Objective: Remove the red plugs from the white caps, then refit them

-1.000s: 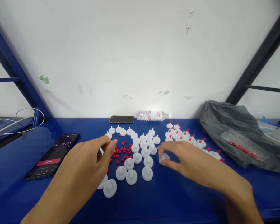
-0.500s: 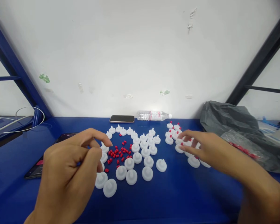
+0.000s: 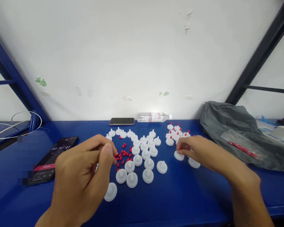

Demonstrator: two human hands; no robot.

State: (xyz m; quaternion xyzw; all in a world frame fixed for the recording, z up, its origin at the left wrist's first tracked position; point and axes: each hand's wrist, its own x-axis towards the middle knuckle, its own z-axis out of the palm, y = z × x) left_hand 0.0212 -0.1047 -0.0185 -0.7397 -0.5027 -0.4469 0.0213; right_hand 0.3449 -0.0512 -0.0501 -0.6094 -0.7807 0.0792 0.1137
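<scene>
On the blue flat table, a dark grey plastic bag lies at right. The left hand keeps thumb and fingers narrow beside the caps; whether it holds one, I cannot tell. The right hand has its fingertips narrow at the top of one white round plastic piece; if it grips, I cannot tell. Similar white pieces stand between the hands, near small red plastic caps.
</scene>
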